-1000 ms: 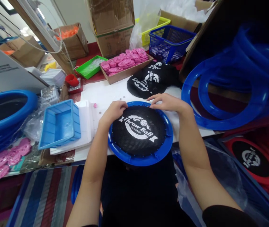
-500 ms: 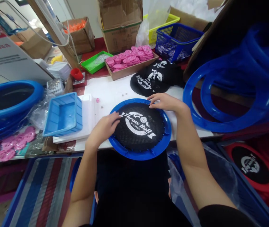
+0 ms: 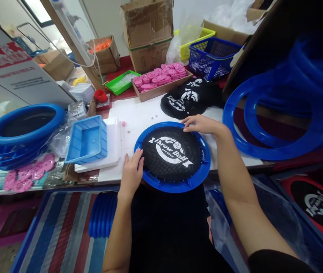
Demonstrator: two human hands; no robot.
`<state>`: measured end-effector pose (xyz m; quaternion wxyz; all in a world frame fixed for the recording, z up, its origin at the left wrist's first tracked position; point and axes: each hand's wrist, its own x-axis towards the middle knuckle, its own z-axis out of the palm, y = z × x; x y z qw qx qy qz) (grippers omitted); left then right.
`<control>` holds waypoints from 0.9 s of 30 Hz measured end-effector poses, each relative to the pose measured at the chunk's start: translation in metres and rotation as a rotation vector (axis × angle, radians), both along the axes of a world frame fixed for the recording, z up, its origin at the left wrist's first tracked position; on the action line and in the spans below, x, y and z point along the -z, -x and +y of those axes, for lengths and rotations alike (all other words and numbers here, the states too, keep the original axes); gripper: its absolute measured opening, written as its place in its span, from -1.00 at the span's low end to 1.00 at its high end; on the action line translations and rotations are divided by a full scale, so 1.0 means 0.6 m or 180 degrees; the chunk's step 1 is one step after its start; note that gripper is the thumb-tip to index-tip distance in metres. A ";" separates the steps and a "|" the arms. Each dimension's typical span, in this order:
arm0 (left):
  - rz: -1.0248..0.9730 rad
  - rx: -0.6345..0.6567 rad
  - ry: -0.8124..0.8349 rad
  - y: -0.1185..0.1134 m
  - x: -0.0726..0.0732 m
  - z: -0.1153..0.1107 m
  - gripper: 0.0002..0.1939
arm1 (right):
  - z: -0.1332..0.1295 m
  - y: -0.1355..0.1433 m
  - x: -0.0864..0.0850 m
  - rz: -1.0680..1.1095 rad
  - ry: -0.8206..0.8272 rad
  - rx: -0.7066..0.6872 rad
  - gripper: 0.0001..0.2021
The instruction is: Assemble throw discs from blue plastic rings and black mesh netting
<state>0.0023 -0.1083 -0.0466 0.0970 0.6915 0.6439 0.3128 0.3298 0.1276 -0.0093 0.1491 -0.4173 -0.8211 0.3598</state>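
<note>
A blue plastic ring (image 3: 206,165) with a black mesh disc (image 3: 165,172) printed "Throw Ball" lies face up at the table's near edge. My left hand (image 3: 132,170) is at the ring's left rim, its fingers loosely extended and touching or nearly touching the blue edge. Over the upper right rim rests my right hand (image 3: 197,124), fingers stretched with the tips by the mesh border. Neither hand wraps round the ring. Just behind it lie loose black printed mesh discs (image 3: 178,104) in a pile.
Left of the ring stands a blue bin (image 3: 87,139) on white foam. A carton tray of pink pieces (image 3: 161,77) and a green tray (image 3: 121,82) sit at the back. Blue rings (image 3: 286,148) spill from a box at right. Finished-looking blue discs (image 3: 25,121) are stacked at left.
My left hand has moved off the mesh, down and out to the ring's left rim. The right hand stays at the upper right rim. The camera view has shifted slightly left.
</note>
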 end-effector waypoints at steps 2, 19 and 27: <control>0.0079 -0.0018 0.0112 0.000 -0.001 -0.001 -0.57 | 0.002 -0.002 0.002 0.0036 0.0039 0.0013 -0.73; -0.4262 -0.0931 0.0264 -0.123 0.067 -0.186 -0.64 | -0.169 0.014 -0.011 -0.0990 -0.0961 0.0986 -0.54; -0.4784 -0.0269 0.0937 -0.127 0.082 -0.122 -0.41 | -0.307 0.010 0.004 -0.1241 -0.0290 0.1890 -0.30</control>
